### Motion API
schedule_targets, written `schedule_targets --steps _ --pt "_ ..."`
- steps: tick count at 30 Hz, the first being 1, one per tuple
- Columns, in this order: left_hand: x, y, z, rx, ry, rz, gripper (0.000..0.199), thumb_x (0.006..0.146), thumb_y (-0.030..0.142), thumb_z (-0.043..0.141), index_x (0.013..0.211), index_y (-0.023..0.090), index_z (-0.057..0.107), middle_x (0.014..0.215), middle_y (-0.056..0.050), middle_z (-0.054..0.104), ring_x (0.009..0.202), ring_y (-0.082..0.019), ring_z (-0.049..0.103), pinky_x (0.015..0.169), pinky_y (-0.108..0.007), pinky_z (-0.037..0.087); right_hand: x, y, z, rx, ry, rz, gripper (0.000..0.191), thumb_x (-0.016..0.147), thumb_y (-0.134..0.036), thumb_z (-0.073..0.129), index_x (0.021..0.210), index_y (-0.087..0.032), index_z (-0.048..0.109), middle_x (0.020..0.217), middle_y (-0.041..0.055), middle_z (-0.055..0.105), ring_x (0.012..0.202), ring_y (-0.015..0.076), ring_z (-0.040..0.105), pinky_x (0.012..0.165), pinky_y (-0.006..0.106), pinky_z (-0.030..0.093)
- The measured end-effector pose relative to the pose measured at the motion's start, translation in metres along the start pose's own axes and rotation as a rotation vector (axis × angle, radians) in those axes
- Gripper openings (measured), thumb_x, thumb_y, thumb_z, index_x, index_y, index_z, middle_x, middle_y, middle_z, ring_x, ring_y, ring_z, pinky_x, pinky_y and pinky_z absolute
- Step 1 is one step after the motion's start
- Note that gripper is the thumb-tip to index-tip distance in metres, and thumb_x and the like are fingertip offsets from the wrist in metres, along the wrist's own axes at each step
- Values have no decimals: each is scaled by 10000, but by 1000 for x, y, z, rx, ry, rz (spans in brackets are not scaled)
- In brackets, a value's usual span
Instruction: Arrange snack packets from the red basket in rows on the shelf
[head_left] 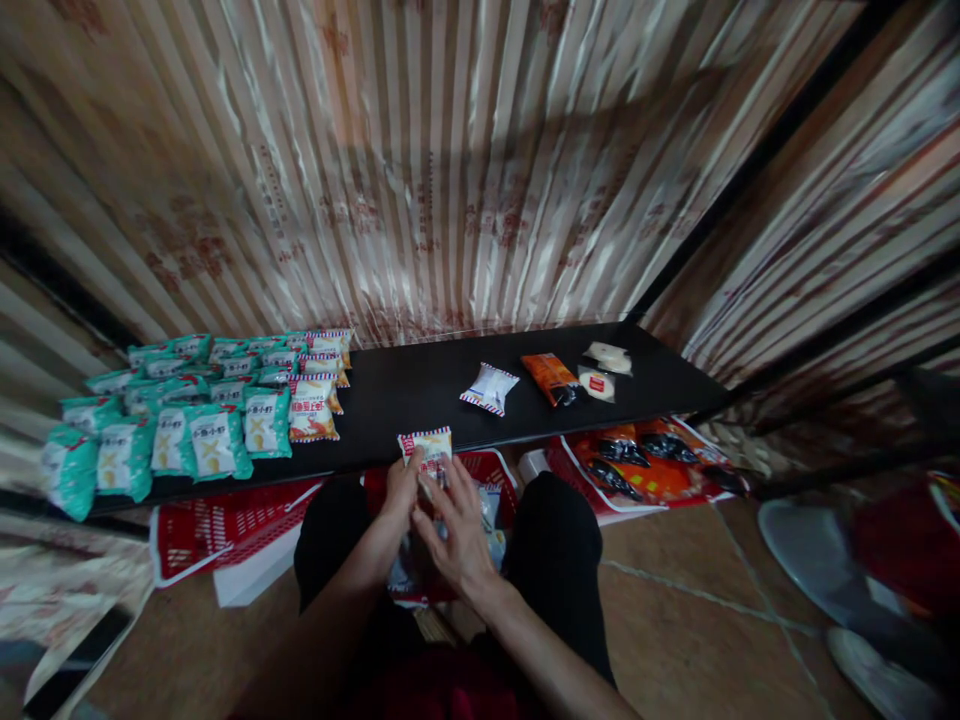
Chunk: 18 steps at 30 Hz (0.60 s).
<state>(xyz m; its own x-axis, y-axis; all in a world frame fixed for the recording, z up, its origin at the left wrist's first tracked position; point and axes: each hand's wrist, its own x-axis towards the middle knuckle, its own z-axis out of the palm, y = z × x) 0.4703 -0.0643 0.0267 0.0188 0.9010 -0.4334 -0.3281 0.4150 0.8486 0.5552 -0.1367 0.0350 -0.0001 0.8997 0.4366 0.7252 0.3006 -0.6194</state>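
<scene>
Above the front edge of the black shelf [405, 385], a small white snack packet [433, 445] with a striped border is held at its lower end. My left hand [403, 488] is closed on its left side. The fingers of my right hand [454, 520] lie against its lower right part, slightly bent. On the shelf to the left stand rows of teal packets [214, 440], with orange and white packets [311, 405] beside them. A white and blue packet [489, 388] lies right of centre, near an orange packet [550, 378] and two pale round items [598, 384].
Red baskets sit under the shelf: one left [202, 530], one between my knees [491, 465], and one right [559, 460] with orange and black packets. Striped plastic sheeting [420, 180] hangs behind. A phone-like dark object [82, 660] is at lower left.
</scene>
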Motion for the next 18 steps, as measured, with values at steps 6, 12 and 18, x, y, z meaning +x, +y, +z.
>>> schedule_targets --steps 6,12,18 --pt "10 20 -4 -25 18 -63 382 714 470 674 883 135 602 688 -62 683 558 -183 644 555 -301 517 22 35 -6 372 -38 478 602 803 -503 534 1308 -183 460 1204 139 596 1182 310 497 985 508 389" --pt "5 24 -3 -31 22 -94 375 716 488 675 823 137 598 632 -40 659 516 -158 620 516 -263 493 25 34 1 788 -209 605 491 740 -594 567 1042 -214 642 957 69 694 900 261 632 840 416 486" --pt "11 27 -6 -4 -51 -96 363 711 472 673 844 139 616 719 -54 687 597 -172 648 575 -273 509 29 40 5 808 -98 707 504 683 -575 637 1000 -183 644 886 65 705 843 258 638 781 401 496"
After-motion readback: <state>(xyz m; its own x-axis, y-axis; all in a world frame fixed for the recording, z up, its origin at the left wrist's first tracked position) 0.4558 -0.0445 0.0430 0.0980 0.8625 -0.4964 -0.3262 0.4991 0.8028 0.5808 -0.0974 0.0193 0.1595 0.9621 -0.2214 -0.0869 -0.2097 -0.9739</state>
